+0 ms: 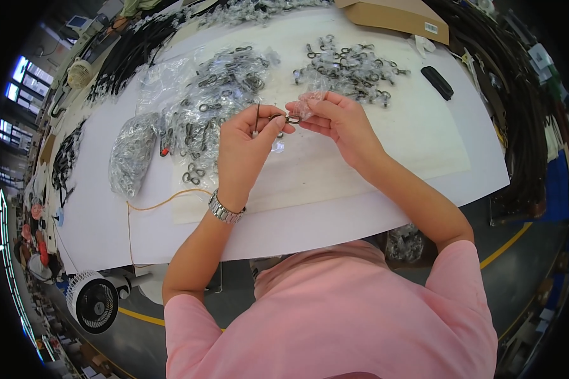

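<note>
While we hold the small dark metal clasp [291,119] above the white table [335,189], our left hand [246,148] pinches its near end between thumb and forefinger, and our right hand [335,120] pinches the clear plastic wrapper [308,101] at its other end. Risk noted: the film looks slick, so a sideways tug could slip the clasp free; it might then drop among the bagged clasps [189,120] just beside, or the unwrapped pile [351,66] behind, and be lost.
</note>
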Motion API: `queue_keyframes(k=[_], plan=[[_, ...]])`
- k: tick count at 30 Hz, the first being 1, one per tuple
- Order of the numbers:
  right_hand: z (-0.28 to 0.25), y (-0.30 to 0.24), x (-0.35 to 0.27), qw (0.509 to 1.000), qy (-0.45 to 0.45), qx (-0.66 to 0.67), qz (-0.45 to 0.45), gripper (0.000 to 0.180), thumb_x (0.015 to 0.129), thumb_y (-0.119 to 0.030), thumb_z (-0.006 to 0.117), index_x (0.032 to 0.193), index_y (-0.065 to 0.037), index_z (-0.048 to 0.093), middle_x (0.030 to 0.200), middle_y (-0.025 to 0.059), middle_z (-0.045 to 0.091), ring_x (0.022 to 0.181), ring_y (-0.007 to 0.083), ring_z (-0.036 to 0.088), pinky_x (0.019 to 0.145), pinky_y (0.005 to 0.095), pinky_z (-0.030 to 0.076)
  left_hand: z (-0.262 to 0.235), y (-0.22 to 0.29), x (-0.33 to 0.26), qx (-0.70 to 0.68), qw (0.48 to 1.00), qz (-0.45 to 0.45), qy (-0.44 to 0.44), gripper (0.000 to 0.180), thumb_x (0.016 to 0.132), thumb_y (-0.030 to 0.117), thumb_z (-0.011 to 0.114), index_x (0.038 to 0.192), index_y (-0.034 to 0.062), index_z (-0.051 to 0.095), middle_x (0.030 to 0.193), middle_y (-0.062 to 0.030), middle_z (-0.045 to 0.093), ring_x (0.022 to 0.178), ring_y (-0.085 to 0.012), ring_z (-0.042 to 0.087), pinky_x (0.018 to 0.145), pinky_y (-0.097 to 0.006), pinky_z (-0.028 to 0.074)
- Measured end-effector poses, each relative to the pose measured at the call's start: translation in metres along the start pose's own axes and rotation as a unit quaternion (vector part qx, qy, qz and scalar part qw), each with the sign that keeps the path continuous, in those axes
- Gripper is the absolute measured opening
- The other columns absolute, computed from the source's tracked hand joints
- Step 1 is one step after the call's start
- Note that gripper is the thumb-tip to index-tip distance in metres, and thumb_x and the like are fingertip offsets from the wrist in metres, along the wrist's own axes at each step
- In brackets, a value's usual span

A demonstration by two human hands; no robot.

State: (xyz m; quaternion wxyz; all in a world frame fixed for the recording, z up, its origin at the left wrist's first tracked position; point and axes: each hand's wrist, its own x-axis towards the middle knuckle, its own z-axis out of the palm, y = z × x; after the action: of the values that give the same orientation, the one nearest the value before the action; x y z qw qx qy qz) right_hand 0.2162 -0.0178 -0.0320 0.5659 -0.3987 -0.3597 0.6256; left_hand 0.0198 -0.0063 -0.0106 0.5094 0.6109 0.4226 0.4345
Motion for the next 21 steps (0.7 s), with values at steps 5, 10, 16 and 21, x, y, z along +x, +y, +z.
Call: queue_keyframes(k=[5, 10, 16, 21], plan=[[0.002, 0.0, 0.0, 0.999, -0.02, 0.021, -0.013, 0.03, 0.099, -0.018, 0.063, 0.122, 0.0, 0.063, 0.117, 0.0138, 0.076, 0.107, 0.0187, 0.073, 0.098, 0.0313, 0.055, 0.0, 0.0, 0.001, 0.001, 1.0, -0.008, -0.003, 0.014, 0.099, 0.011, 0.068, 0.109, 0.0005, 0.07, 0.091, -0.0081, 0.078, 0.049, 0.0022, 0.038, 0.043, -0.017, 0.027], [0.004, 0.001, 0.0, 0.999, -0.035, 0.024, -0.017, 0.03, 0.101, -0.018, 0.062, 0.124, 0.0, 0.063, 0.118, 0.0136, 0.075, 0.106, 0.0183, 0.074, 0.097, 0.0323, 0.056, 0.002, 0.0, 0.001, -0.031, 0.999, -0.02, 0.013, 0.015, 0.1, 0.011, 0.068, 0.109, -0.0006, 0.069, 0.091, -0.0091, 0.078, 0.049, 0.0021, 0.039, 0.043, -0.017, 0.027], [0.003, 0.01, -0.003, 0.999, -0.046, 0.026, 0.008, 0.03, 0.104, -0.019, 0.06, 0.126, 0.0, 0.064, 0.12, 0.0113, 0.073, 0.107, 0.0184, 0.072, 0.098, 0.0332, 0.057, 0.005, -0.007, 0.001, -0.031, 0.999, -0.007, 0.038, 0.014, 0.099, 0.014, 0.07, 0.1, -0.0005, 0.07, 0.082, -0.0038, 0.076, 0.057, 0.0004, 0.05, 0.052, -0.018, 0.035], [0.006, 0.005, -0.007, 0.998, -0.046, 0.039, 0.012, 0.029, 0.105, -0.018, 0.058, 0.127, 0.001, 0.063, 0.124, 0.0131, 0.072, 0.114, 0.0209, 0.071, 0.104, 0.0359, 0.055, 0.002, -0.021, 0.005, 0.099, 0.993, 0.056, 0.009, 0.019, 0.099, 0.02, 0.071, 0.09, 0.0034, 0.069, 0.068, -0.0002, 0.068, 0.051, 0.0, 0.041, 0.046, -0.019, 0.027]])
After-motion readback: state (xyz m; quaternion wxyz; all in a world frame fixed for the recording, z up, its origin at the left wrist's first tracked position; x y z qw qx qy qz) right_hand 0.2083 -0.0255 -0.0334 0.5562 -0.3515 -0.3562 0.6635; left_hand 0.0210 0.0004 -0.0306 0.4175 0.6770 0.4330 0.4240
